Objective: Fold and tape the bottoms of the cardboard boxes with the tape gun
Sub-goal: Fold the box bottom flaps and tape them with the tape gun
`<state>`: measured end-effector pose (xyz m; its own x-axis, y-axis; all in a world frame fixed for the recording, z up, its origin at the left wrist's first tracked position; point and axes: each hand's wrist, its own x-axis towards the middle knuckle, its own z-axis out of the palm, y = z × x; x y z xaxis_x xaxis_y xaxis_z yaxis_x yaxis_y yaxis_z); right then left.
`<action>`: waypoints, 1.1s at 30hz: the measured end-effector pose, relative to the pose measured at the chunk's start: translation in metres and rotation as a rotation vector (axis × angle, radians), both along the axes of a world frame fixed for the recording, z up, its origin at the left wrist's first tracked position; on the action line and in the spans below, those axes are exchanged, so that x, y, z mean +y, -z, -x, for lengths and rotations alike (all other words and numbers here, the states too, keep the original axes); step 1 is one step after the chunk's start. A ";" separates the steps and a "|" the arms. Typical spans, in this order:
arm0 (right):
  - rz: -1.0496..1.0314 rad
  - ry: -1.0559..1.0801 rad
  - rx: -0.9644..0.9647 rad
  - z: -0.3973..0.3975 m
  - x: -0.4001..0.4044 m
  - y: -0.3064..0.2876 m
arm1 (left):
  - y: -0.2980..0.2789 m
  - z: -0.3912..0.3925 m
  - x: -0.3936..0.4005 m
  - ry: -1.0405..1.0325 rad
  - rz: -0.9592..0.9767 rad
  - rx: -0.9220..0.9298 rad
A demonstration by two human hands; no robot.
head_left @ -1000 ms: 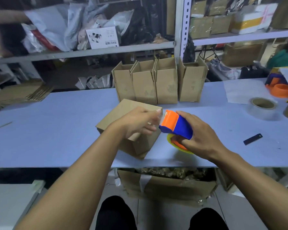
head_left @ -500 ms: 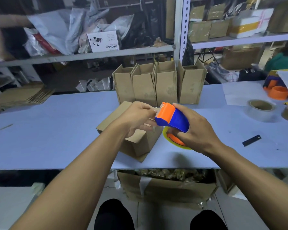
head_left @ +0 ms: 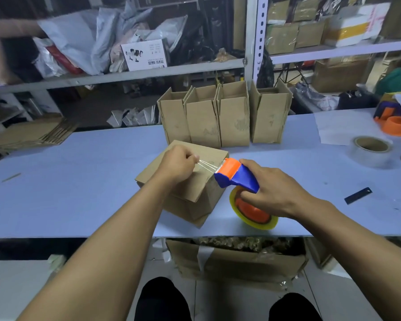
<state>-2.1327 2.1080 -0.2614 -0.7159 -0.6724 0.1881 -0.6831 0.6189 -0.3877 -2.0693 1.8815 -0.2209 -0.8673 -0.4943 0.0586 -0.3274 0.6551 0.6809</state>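
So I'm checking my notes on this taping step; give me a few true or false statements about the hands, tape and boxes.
1. The right hand holds the tape gun. True.
2. The left hand pinches the tape end over the box. True.
3. Two open boxes stand behind it. False: four boxes stand there.
4. The tape gun is green. False: blue and orange.
5. A loose tape roll lies on the table, far right. True.
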 end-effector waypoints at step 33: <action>-0.096 0.087 0.062 -0.009 -0.035 0.013 | 0.053 -0.021 0.007 0.424 0.569 -0.218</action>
<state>-2.1236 2.0734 -0.2744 -0.7615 -0.6249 0.1718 -0.6458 0.7092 -0.2829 -2.0479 1.8885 -0.2742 -0.9982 -0.0594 0.0107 -0.0572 0.9875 0.1469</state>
